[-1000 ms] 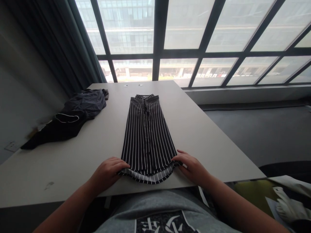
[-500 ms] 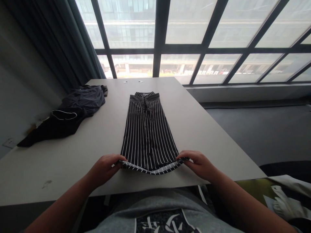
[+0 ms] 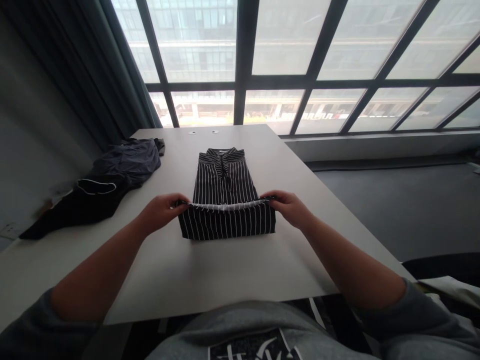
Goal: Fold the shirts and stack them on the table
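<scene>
A black shirt with white stripes [image 3: 228, 222] lies on the white table, its collar toward the window. Its lower part is lifted and doubled back toward the collar, so the hem edge runs across between my hands. My left hand [image 3: 161, 210] pinches the left end of that edge, thumb and fingers closed on the cloth. At the right end, my right hand [image 3: 288, 206] grips the same edge in a similar pinch. The upper front with the collar lies flat beyond the raised edge, and the part under the fold is hidden.
On the table's left side lies a heap of dark clothes [image 3: 127, 162], grey-blue and black. The white table [image 3: 157, 285] reaches to the window [image 3: 277, 107]. A dark curtain [image 3: 123, 65] hangs at the left. Pale cloth [image 3: 450, 287] shows at the lower right.
Both hands have moved away from me and up the table, carrying the shirt's hem toward the collar. The lower part of the shirt is now folded over.
</scene>
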The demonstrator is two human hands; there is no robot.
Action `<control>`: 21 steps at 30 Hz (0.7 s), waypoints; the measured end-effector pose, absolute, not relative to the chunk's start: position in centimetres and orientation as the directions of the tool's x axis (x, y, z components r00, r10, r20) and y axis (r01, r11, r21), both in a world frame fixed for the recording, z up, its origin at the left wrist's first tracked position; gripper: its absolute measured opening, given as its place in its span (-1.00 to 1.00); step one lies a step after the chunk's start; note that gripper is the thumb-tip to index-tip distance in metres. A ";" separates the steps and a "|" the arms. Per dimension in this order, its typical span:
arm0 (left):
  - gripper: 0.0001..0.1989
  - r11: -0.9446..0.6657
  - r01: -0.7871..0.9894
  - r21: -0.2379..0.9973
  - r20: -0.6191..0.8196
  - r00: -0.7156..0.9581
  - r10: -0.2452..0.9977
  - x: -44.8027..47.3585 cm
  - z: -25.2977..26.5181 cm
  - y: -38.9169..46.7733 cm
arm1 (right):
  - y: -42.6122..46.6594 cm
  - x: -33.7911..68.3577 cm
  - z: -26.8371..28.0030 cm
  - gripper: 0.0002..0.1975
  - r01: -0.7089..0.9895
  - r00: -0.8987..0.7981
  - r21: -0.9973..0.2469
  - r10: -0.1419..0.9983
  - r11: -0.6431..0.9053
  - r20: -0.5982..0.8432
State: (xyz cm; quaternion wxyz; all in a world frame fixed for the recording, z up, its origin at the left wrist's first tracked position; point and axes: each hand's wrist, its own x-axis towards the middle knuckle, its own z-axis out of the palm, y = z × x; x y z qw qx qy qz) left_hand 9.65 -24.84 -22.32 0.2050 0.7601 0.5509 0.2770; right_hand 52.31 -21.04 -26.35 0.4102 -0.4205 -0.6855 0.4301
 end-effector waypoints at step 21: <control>-0.53 -0.059 0.615 0.786 0.057 0.023 0.998 10.1 -30.4 -18.4 | -15.5 50.6 -32.6 -0.73 0.693 -0.163 -0.678 0.969 0.246 0.185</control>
